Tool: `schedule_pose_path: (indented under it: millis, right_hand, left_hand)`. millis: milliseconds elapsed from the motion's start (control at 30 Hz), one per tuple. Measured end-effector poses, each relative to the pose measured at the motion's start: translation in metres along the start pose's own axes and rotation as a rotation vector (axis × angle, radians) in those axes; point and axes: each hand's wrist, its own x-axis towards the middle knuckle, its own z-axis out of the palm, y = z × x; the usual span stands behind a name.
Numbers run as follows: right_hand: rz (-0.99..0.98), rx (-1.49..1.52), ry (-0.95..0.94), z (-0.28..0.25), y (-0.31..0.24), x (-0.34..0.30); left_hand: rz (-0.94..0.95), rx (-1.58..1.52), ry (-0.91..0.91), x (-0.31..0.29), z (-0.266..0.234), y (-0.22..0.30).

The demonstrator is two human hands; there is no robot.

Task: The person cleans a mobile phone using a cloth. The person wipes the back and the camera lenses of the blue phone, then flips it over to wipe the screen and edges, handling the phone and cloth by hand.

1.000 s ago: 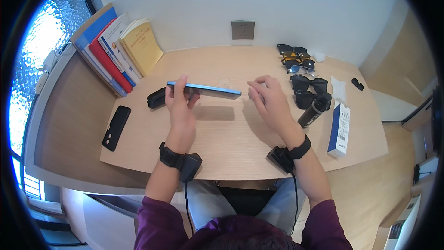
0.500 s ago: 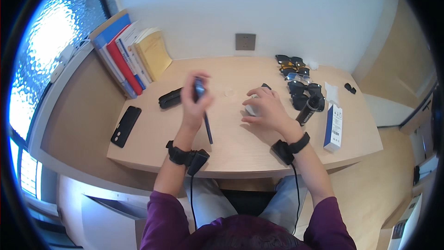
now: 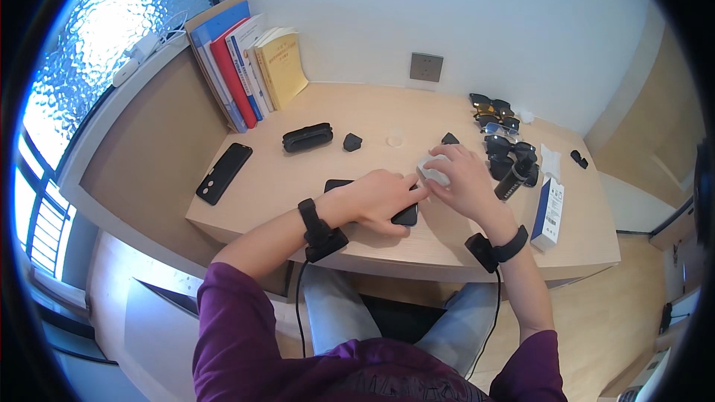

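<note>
My left hand (image 3: 380, 197) lies palm down across a black phone-like slab (image 3: 406, 215), thumb at its near side and fingers reaching over its far side. Most of the slab is covered by the hand. My right hand (image 3: 463, 182) curls round a smooth white rounded object (image 3: 433, 170), whose kind I cannot make out. My left fingertips come close to it. Beyond the right hand sits a small black piece (image 3: 450, 138). Another small black angular piece (image 3: 352, 142) lies past my left hand, beside a black glasses case (image 3: 307, 137).
A black phone (image 3: 223, 173) lies at left, below upright books (image 3: 253, 67). Several sunglasses (image 3: 500, 125) line the right, near a black bottle (image 3: 514, 179), a blue-white box (image 3: 548, 214) and a white packet (image 3: 550, 160). A clear disc (image 3: 395, 138) lies mid-desk (image 3: 261, 216).
My left hand has come down and right, from upright by the glasses case to flat over the slab. The small black piece beside the case has come into sight. My right hand stays at the white object.
</note>
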Motion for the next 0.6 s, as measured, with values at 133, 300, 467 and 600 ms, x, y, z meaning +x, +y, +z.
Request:
schedule_pose_path:
  millis: [133, 300, 467, 600]
  right_hand:
    - [0.015, 0.008, 0.007, 0.002, -0.003, -0.009]
    - [0.009, 0.023, -0.013, 0.010, 0.000, -0.019]
    - [-0.009, 0.062, -0.050, 0.011, -0.006, -0.020]
    - [-0.032, 0.079, -0.029, 0.011, -0.008, -0.017]
  left_hand:
    - [0.026, -0.026, -0.075, 0.000, 0.010, -0.012]
    - [0.061, -0.033, -0.092, 0.000, 0.013, -0.016]
    - [0.128, -0.054, -0.004, -0.005, 0.023, -0.024]
    - [0.060, -0.148, -0.026, -0.005, 0.023, -0.025]
